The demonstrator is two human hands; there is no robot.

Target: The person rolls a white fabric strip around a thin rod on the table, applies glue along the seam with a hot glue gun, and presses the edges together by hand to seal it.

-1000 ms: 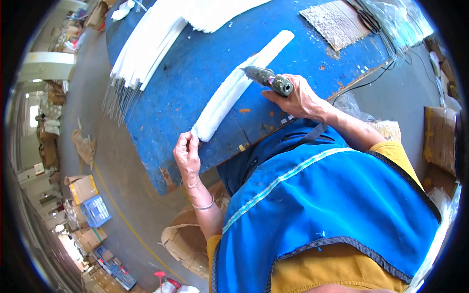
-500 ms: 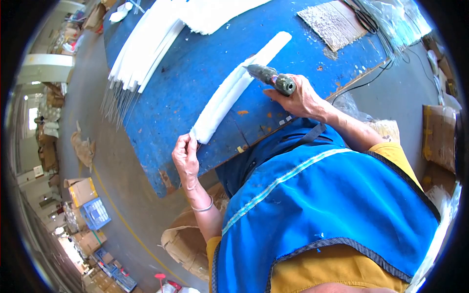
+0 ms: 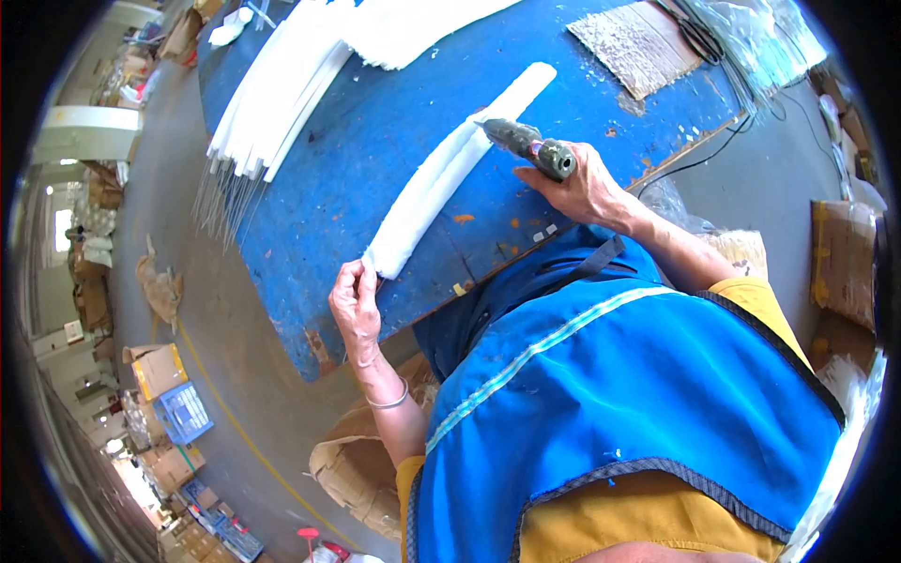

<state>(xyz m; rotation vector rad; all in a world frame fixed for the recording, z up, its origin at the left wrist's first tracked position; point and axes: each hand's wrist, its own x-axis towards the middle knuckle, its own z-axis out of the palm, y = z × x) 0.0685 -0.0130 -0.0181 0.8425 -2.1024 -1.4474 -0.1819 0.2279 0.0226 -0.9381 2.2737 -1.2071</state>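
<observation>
A long white fluffy strip (image 3: 434,188) lies at a slant across the blue table. My left hand (image 3: 356,298) pinches its near end at the table's edge, fingers closed. My right hand (image 3: 584,188) is wrapped around a dark, worn glue gun (image 3: 527,145). The gun's nozzle points left and sits over the strip's upper part; whether it touches the strip I cannot tell. The gun's handle is hidden in my right hand.
White strips (image 3: 282,94) with thin wires sticking out lie at the table's far left, beside white fluffy material (image 3: 413,33). A crusted board (image 3: 633,49), cables and clear plastic (image 3: 765,42) occupy the far right. Cardboard boxes (image 3: 845,253) stand on the floor.
The glue gun and my right hand have shifted slightly to the right along the strip and turned a little. My left hand keeps its pinch at the near end.
</observation>
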